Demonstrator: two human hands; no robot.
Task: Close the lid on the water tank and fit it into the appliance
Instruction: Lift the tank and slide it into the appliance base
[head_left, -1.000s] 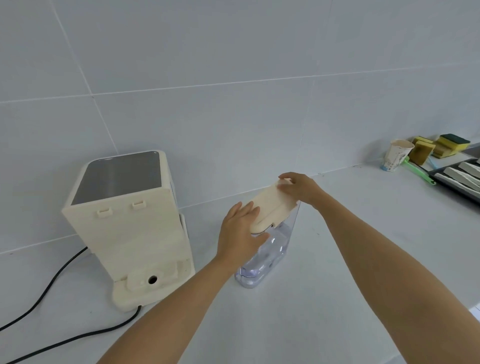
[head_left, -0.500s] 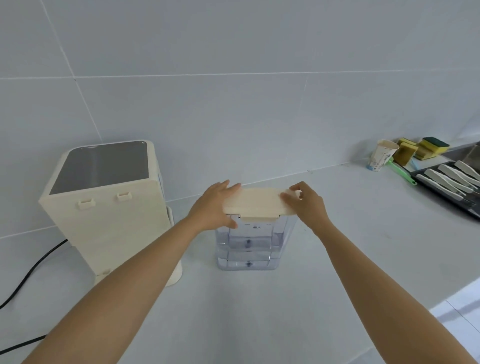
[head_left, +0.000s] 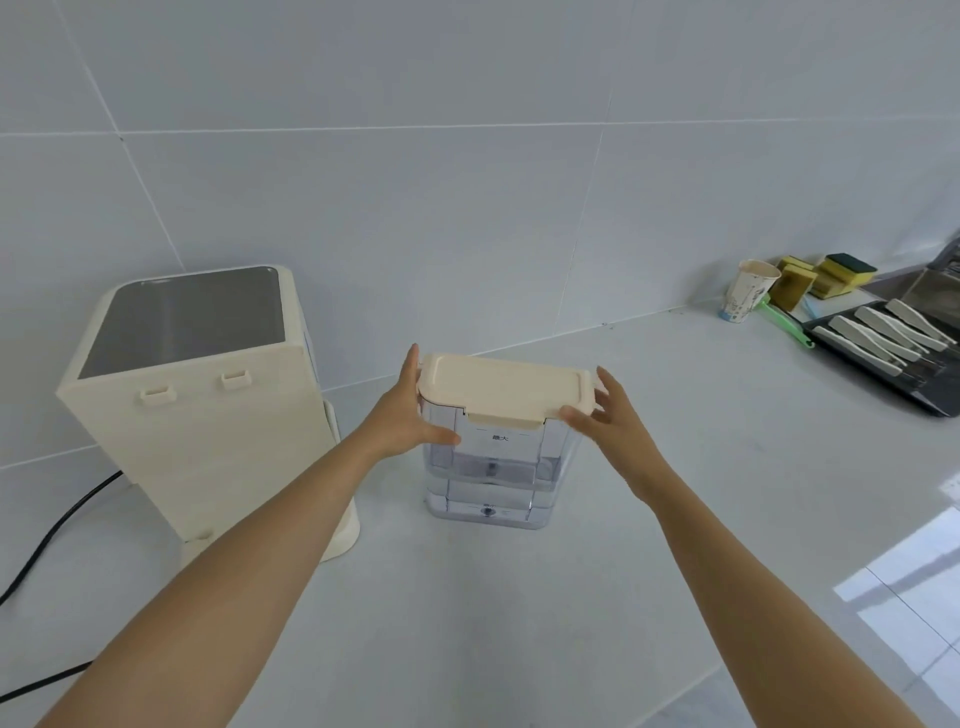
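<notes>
I have my left hand (head_left: 402, 415) cupped against the left side of the water tank (head_left: 496, 467), thumb across its clear front, and my right hand (head_left: 605, 421) half-open at the right end of the cream lid (head_left: 501, 387), thumb tip under its rim. The lid lies flat on the tank, which stands upright on the counter (head_left: 519, 597); I cannot tell its water level. The appliance (head_left: 192, 400) stands at nine o'clock, apart, its base partly hidden by my forearm. At two o'clock a paper cup (head_left: 748, 291) stands with contents unseen.
</notes>
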